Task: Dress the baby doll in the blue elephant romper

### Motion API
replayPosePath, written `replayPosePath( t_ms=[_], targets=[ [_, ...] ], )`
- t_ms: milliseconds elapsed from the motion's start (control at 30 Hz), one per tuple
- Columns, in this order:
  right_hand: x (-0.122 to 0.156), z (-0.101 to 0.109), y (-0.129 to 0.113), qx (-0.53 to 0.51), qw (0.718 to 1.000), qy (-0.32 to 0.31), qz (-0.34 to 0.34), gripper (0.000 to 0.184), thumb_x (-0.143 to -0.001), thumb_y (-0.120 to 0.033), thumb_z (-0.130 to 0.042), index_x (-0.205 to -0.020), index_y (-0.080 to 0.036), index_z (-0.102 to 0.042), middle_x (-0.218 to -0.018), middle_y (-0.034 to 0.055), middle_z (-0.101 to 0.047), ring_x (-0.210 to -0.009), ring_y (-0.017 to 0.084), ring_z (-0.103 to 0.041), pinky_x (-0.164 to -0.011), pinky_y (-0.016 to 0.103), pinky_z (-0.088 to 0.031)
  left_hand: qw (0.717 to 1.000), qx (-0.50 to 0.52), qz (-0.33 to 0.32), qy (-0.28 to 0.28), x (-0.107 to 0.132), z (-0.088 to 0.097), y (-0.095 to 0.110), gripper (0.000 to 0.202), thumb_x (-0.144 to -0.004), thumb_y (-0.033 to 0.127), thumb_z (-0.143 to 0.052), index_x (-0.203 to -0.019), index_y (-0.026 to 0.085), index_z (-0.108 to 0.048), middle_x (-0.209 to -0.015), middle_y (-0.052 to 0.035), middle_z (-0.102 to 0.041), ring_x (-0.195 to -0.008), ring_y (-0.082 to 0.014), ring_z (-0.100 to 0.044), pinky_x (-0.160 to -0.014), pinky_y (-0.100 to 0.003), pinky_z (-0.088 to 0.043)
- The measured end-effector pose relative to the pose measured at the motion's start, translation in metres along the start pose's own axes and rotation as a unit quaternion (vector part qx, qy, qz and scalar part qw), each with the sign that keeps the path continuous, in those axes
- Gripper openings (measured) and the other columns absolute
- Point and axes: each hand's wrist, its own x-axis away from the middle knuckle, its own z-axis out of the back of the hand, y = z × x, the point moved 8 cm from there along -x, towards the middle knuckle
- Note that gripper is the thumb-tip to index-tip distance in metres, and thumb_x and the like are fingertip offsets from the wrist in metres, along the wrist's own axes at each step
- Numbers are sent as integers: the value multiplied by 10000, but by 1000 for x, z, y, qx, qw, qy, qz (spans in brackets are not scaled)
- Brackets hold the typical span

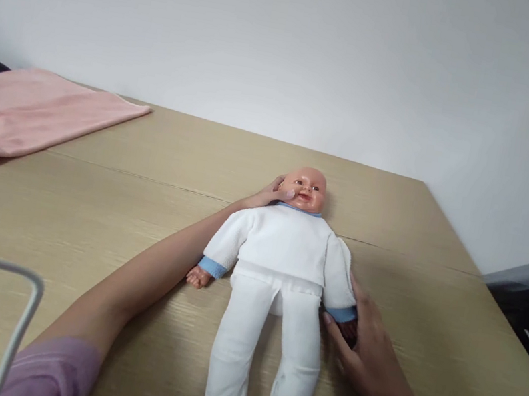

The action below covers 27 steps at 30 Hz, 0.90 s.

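Note:
A baby doll (pixel 282 255) in a white top and white trousers with blue cuffs lies on its back on the wooden table (pixel 395 206), head away from me. My left hand (pixel 270 193) reaches under the side of the doll's head, thumb resting on its cheek. My right hand (pixel 363 336) lies against the doll's hip and covers the doll's own hand, fingers stretched out flat.
A pink cloth (pixel 19 113) is spread over the table's far left corner. A grey bent wire or bar (pixel 17 312) crosses the lower left of the view. The table's right edge (pixel 518 321) drops off beside a dark object.

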Motion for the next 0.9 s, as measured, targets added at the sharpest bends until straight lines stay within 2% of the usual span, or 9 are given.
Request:
replayPosePath(
  t_ms=[200,600,900],
  targets=[
    [0,-2,2,2,1000,-4,3,788,-1144,-584,-621,-1825,-323,-321,-1652,178,-666,-1478,428,-691,-1215,631,-610,1000,19,-2,-1,-1,2,-2,875,-687,461,-1086,-1439,199,-724,-1599,-182,-719,-1623,-491,-563,-1398,-610,-375],
    [1,-1,1,3,1000,-2,2,799,-1146,-570,-610,-1841,-325,-301,-1652,176,-666,-1481,425,-694,-1231,639,-598,1000,14,1,7,-7,12,-8,883,-655,471,-1111,-1407,200,-736,-1618,-192,-705,-1617,-475,-570,-1385,-592,-385],
    [0,0,0,9,1000,-6,17,811,-1153,-568,-616,-1841,-283,-295,-1656,201,-657,-1491,427,-690,-1235,641,-602,1000,15,0,-5,-2,-2,3,953,-608,522,-1135,-1381,158,-712,-1544,-221,-750,-1580,-497,-603,-1358,-600,-420]
  ],
)
